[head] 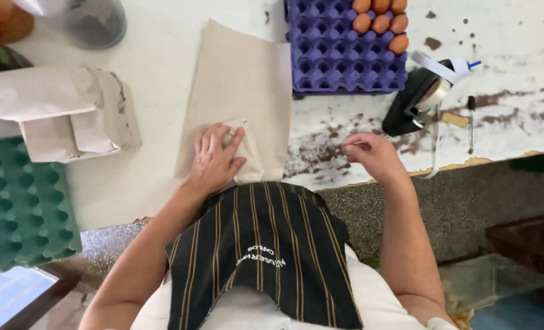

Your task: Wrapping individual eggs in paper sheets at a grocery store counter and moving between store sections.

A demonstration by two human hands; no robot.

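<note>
A sheet of brown wrapping paper lies on the white worn table, its near corner folded over something bulky. My left hand presses flat on that folded corner. My right hand hovers to the right near the table edge, fingers pinched on a small strip of clear tape. A black tape dispenser stands just beyond my right hand.
A purple egg tray with several brown eggs sits at the back. A wrapped paper parcel lies at left, above a green egg tray. A pen lies at right. A grey container stands at top left.
</note>
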